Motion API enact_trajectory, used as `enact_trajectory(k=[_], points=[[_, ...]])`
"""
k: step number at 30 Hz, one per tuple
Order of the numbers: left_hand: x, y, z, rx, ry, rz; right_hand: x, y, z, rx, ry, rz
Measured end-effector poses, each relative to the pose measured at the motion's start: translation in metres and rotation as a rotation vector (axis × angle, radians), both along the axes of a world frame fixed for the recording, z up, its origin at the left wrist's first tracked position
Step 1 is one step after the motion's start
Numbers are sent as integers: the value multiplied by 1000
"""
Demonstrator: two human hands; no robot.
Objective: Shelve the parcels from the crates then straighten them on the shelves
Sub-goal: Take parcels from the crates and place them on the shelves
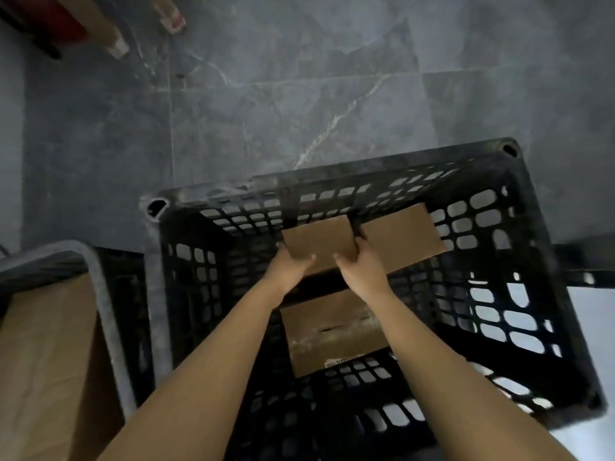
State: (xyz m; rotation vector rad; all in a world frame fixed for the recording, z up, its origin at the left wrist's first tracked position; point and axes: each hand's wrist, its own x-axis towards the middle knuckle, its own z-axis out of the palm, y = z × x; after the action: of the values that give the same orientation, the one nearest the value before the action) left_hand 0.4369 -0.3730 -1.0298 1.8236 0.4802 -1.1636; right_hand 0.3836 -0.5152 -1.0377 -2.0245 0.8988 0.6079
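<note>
Reaching down into a black plastic lattice crate [539, 247], a person's two bare arms stretch from its near side toward its far wall. The left hand [289, 266] and the right hand [364, 264] both grip one small flat brown cardboard parcel [317, 239], which sits inside the crate close to the far wall. The left hand clasps the parcel's near left corner, thumb on top. The right hand clamps the near right corner, thumb on top, fingers curled round the right edge.

Just beside this parcel, toward the crate's right wall, lies a second flat brown cardboard parcel [404, 232], tilted. Its left end meets the right hand's fingers. Deeper in the crate, under the wrists, a third dusty brown cardboard parcel [332, 331] rests on the crate's bottom.

The crate stands on a dark grey marble-veined tile floor [299, 94]. Just left of the crate is a second crate with a pale grey rim [103, 294], holding a large brown cardboard box [46, 361]. Well beyond the crate's far left corner lie blurred cardboard pieces [114, 41].
</note>
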Motion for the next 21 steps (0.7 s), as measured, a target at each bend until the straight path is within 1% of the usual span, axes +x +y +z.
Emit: enact_trajectory(k=[2,5,8,11,13,15,17,19,21], points=[[-2,7,11,-26,-35,13,-1,9,12,39,14,-58],[-7,26,62,-48,-35,26,-14,18,62,111,-1,-181],[-11,38,143,-7,-150,-22,-27,25,144,173,-102,-328],[-9,40,234,-81,-180,67,-30,32,239,193,-195,-446],[-4,40,293,-146,-186,162,-29,37,301,178,-253,-477],[2,39,348,-161,-229,195,-27,41,358,189,-299,-518],[4,40,397,-159,-266,191,-26,44,411,193,-371,-534],[2,45,442,-209,-304,169,-29,43,454,177,-455,-525],[-6,50,483,-260,-358,116,-36,43,494,201,-504,-460]])
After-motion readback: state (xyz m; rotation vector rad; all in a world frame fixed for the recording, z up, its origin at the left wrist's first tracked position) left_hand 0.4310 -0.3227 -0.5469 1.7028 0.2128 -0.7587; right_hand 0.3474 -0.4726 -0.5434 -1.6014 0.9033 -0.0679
